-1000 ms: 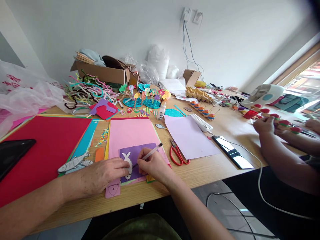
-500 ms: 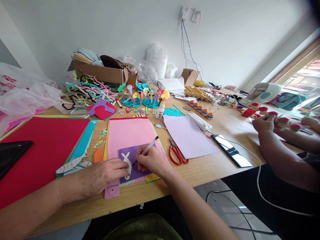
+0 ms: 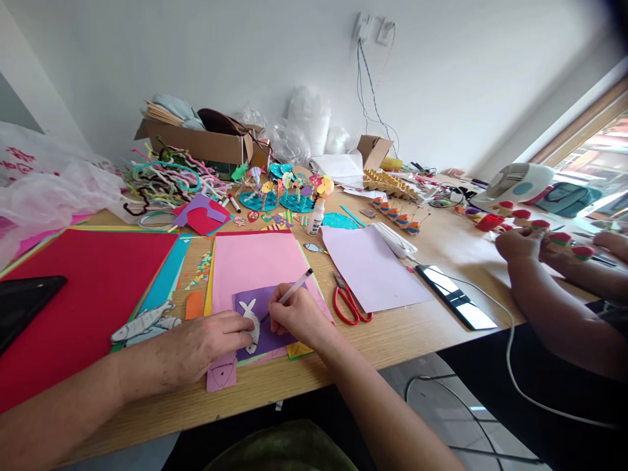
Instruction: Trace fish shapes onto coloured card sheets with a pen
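My right hand grips a pen with a clear barrel and black end, its tip beside a white paper fish cutout. The fish lies on a small purple sheet. My left hand rests flat with its fingertips on the fish's edge, holding nothing. Under the purple sheet is a stack of pink paper. A pink strip with a drawn fish pokes out toward the table edge. More fish cutouts lie beyond my left forearm.
Red-handled scissors and a lilac sheet lie to the right, beside a phone. Red paper covers the left. A glue bottle stands behind. At far right, a co-worker's hand holds small red-topped pieces.
Both hands stay at the fish and purple sheet. The whole view shifts very slightly; no clear movement of the pen shows.
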A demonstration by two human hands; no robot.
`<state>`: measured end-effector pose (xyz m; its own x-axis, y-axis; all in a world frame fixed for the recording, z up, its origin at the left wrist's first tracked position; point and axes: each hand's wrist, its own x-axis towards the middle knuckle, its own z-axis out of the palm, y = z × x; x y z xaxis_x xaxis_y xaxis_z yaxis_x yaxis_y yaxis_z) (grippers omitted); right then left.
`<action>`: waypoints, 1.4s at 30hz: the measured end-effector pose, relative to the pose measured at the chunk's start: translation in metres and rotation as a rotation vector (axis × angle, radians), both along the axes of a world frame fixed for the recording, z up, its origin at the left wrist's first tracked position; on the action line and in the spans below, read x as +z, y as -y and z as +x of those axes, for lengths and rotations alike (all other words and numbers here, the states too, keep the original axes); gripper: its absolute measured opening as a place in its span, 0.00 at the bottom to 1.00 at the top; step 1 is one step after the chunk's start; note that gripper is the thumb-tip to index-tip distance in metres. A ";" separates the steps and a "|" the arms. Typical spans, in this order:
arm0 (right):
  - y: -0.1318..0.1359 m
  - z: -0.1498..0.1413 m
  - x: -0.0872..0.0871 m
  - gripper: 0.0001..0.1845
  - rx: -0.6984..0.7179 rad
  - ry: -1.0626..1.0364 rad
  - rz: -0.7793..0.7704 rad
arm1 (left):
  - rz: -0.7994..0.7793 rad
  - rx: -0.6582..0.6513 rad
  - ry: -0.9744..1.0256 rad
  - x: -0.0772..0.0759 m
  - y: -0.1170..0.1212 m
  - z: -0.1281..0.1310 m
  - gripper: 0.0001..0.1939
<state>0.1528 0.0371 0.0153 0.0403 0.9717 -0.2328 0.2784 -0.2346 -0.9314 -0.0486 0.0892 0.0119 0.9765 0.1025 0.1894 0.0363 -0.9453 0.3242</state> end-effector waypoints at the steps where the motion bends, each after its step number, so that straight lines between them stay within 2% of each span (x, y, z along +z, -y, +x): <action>1: 0.000 0.000 -0.001 0.09 0.000 0.016 0.014 | -0.007 0.002 -0.001 0.000 0.000 0.000 0.21; 11: -0.002 -0.010 0.002 0.07 -0.008 0.270 0.177 | -0.049 0.004 0.036 -0.004 0.000 0.000 0.21; 18: -0.003 -0.016 0.002 0.07 0.026 0.356 0.272 | -0.060 0.015 0.029 -0.006 0.001 -0.001 0.21; 22: -0.003 -0.017 0.000 0.07 0.038 0.358 0.294 | -0.047 0.014 0.044 -0.008 0.000 0.000 0.22; 30: -0.004 -0.013 -0.003 0.07 0.040 0.309 0.287 | 0.059 -0.008 0.066 -0.001 -0.002 0.001 0.22; 42: -0.007 -0.011 -0.013 0.06 -0.006 0.223 0.246 | -0.099 -0.060 0.040 0.006 -0.008 0.008 0.19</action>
<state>0.1419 0.0441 0.0026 0.0692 0.9973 0.0240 0.4808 -0.0123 -0.8767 -0.0403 0.0975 0.0181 0.9733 0.0644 0.2204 -0.0341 -0.9087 0.4162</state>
